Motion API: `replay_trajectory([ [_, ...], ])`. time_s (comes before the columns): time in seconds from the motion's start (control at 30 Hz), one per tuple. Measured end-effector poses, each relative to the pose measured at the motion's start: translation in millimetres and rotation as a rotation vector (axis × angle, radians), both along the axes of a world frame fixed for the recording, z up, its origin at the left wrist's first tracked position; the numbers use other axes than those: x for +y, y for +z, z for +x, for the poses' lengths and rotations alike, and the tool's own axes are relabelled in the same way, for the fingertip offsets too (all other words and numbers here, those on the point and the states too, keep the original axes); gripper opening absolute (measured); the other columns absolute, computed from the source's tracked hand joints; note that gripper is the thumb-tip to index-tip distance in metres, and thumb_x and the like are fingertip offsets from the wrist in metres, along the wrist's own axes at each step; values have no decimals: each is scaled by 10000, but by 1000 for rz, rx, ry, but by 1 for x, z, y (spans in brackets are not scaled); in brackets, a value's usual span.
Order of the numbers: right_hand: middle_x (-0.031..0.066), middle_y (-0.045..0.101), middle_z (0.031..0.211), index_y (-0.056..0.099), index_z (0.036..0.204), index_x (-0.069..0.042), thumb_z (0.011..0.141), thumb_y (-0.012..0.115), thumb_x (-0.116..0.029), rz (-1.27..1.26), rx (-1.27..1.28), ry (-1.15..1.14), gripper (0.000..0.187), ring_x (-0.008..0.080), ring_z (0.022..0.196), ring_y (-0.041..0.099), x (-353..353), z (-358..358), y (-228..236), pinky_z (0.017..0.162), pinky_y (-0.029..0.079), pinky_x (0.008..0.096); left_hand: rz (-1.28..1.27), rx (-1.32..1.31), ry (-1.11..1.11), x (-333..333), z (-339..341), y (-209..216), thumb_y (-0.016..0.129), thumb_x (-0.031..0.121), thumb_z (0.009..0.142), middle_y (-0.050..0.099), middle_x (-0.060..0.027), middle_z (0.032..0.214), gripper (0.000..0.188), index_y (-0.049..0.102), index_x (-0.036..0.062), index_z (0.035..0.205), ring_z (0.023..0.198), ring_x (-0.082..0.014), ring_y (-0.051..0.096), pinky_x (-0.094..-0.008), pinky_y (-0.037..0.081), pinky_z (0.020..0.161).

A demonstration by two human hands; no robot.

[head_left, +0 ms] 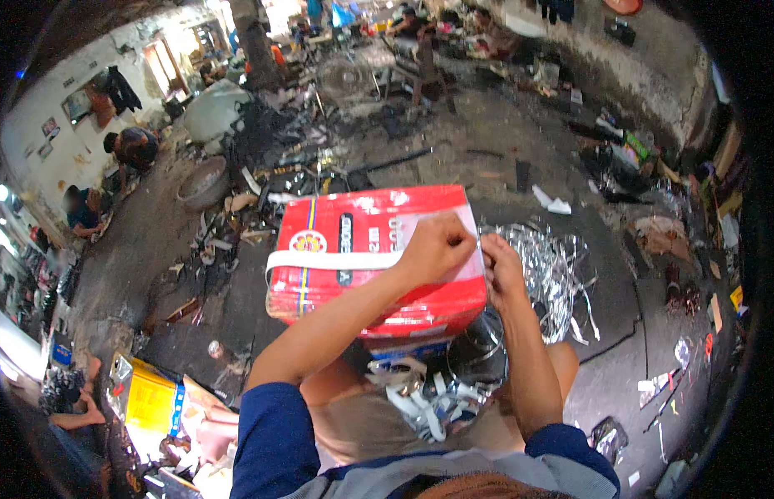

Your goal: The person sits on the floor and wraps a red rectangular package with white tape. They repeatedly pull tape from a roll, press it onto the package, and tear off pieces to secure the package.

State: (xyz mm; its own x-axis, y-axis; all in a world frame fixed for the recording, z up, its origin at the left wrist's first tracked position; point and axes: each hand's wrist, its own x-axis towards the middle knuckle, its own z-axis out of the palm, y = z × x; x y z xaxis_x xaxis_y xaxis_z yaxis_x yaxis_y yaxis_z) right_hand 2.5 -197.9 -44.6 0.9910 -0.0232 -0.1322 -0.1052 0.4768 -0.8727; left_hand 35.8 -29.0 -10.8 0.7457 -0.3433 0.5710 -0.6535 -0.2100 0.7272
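Resting over a person's knees above a littered concrete floor (503,133), a red cardboard box (362,249) carries a round yellow emblem, a black vertical label and a white strap across its top. Beside it glints a heap of shiny metal strips (557,266). The left hand (437,246) pinches a pale flap (468,241) at the box's corner; the right hand (501,268), fingers curled, touches the same edge.

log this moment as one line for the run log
left hand: fist on top of red box, at white strap | right hand: at box's right edge | floor: metal scraps
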Motion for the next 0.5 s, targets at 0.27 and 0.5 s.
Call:
replay_trajectory([
  [0.27,56,606,696,607,869,-105,981,527,-586,-317,64,68,500,174,519,537,-16,6,33,483,430,335,1,35,-17,-1,-2,9,722,21,808,649,-65,768,26,738,1,808,685,-109,615,-264,480,611],
  [0.5,273,685,892,672,882,39,978,519,-276,-1195,-401,-322,363,441,872,671,6,46,39,796,514,493,25,59,22,3,-3,10,740,19,791,680,-55,794,38,749,1,823,679,-95,629,-240,493,601],
])
